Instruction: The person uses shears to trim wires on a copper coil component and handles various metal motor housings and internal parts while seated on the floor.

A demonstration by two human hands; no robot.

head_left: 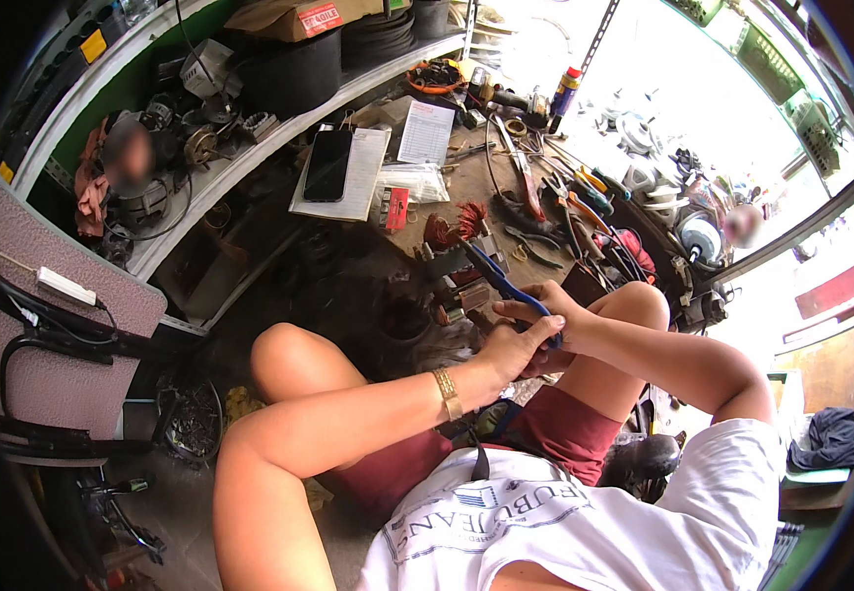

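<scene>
My right hand [548,303] is closed round a long tool with a blue handle [514,288] and a dark, narrow far end; its exact kind does not show. The fingers of my left hand [514,353] are closed at the near end of the same tool, thumb against the blue handle. The tool slants away from me to the left, between my knees. Just beyond the hands lie motor parts with red wire [455,229] and a coppery metal part [462,300]. What the inner fingers touch is partly hidden.
The bench ahead holds pliers [535,251], orange-handled pliers [580,207], a spray can [565,97] and a black phone [329,165] on a notebook [366,177]. A shelf [299,113] with motors and a black bucket [299,74] stands left. Metal parts [644,177] pile up right.
</scene>
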